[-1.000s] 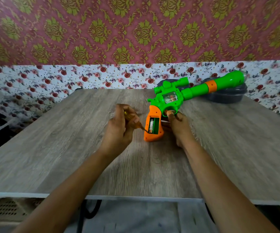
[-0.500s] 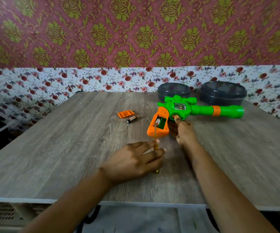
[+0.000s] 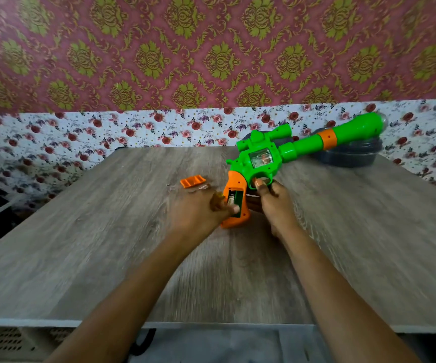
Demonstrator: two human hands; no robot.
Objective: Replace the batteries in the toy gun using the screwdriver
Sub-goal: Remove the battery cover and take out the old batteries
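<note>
Right hand point(image 3: 277, 205) grips toy gun point(image 3: 264, 158) at the trigger guard, butt down toward table point(image 3: 107, 244), barrel angled up-right. Left hand point(image 3: 198, 213) has its fingertips at the open battery compartment point(image 3: 236, 203); too blurred to tell if it is pinching or touching. Orange cover point(image 3: 192, 181) lies just left.

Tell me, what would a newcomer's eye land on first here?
The bright green and orange toy gun stands out, tilted up over the middle of the wooden table and held near the trigger by the right hand. The left hand has its fingertips at the open battery compartment in the gun's grip. A small orange cover lies on the table just left of it.
</note>
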